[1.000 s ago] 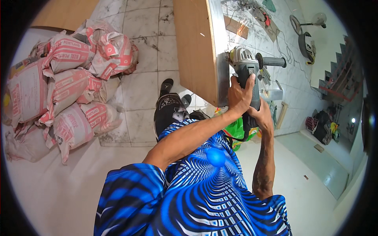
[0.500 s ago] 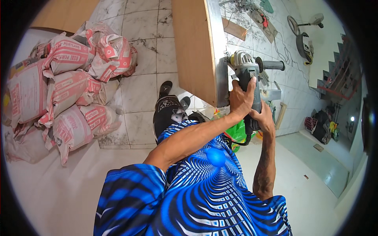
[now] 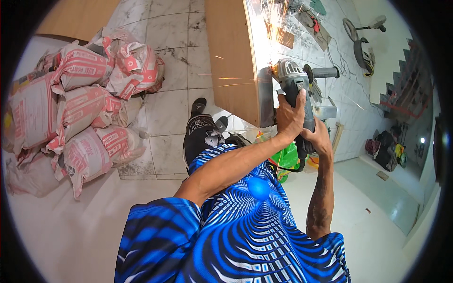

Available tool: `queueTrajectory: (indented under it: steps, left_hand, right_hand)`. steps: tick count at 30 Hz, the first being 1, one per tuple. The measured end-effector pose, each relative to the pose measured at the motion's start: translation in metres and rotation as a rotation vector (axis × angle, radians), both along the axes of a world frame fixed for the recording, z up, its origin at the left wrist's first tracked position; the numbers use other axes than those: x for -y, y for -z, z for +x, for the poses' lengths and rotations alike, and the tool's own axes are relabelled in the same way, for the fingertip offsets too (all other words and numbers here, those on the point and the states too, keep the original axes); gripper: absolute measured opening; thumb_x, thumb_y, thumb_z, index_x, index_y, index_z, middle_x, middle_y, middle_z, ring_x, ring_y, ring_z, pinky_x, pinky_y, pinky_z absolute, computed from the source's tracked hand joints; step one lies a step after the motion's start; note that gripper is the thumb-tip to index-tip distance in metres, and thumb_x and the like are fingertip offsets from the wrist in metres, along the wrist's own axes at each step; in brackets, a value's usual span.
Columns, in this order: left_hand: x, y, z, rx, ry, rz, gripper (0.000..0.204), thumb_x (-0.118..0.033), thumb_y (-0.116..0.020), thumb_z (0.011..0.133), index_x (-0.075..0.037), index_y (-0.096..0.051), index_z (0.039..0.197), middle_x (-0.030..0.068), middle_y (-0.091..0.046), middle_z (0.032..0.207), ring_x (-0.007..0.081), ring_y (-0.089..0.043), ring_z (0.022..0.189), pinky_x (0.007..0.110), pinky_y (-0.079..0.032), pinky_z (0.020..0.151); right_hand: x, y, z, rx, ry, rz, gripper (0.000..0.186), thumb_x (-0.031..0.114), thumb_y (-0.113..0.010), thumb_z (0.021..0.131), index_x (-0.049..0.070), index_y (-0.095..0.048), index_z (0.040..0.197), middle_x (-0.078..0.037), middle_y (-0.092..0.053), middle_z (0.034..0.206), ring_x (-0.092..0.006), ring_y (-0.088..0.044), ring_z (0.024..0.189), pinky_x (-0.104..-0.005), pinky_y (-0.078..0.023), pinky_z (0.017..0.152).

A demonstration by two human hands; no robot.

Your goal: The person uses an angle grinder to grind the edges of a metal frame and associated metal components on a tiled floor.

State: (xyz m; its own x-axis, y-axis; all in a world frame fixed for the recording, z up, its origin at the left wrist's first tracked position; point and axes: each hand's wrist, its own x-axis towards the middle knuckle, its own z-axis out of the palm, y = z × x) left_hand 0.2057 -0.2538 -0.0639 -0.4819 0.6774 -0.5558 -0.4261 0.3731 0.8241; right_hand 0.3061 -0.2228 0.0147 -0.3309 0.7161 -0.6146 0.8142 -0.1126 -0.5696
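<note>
Both my hands grip a grey angle grinder [image 3: 293, 78]. My left hand [image 3: 290, 115] is wrapped round its body, with the thumb lying along the top. Lower down, my right hand [image 3: 318, 137] is closed round the rear of the handle, near the cord. The grinder's head meets the dark metal edge [image 3: 266, 96] of an upright wooden panel [image 3: 231, 61]. Bright sparks [image 3: 272, 21] spray from the contact, mostly toward the far side, and their glare hides the disc. A black side handle [image 3: 324, 72] sticks out to the right, with no hand on it.
Stacked cement bags [image 3: 78, 108] fill the left side. Metal pieces [image 3: 325, 111] lie right of the grinder, and a green bag [image 3: 287, 158] is below it. Cables [image 3: 343, 66] trail over the tiled floor [image 3: 167, 108] near a wheel-like part [image 3: 362, 54]. Stairs [image 3: 408, 80] rise at far right.
Sparks now stream from the grinder's head, lighting the panel's edge brightly; half a second ago there were hardly any. The grinder and both hands have shifted only slightly.
</note>
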Motion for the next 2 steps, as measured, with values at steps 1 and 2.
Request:
queueTrajectory:
  steps: [1,2]
  left_hand:
    - [-0.0003,-0.0035,-0.0027,0.027,0.01,-0.013,0.076,-0.068,-0.051,0.09,0.005,-0.046,0.107,0.0353,-0.063,0.091,0.0481,-0.066,0.084,0.051,-0.051,0.076]
    - [-0.0006,-0.0067,-0.0057,0.054,0.021,-0.026,0.076,-0.069,-0.05,0.089,0.005,-0.046,0.108,0.0369,-0.062,0.094,0.0479,-0.066,0.085,0.052,-0.051,0.078]
  right_hand:
    - [-0.001,0.0004,0.0006,-0.023,-0.002,0.001,0.063,0.033,-0.072,0.067,-0.006,-0.059,0.116,-0.011,-0.067,0.094,-0.0166,-0.063,0.081,-0.0318,-0.051,0.078]
    - [-0.0027,0.001,0.0,-0.046,-0.003,0.003,0.064,0.033,-0.072,0.068,-0.005,-0.059,0.117,-0.011,-0.067,0.095,-0.0166,-0.063,0.082,-0.0316,-0.051,0.08]
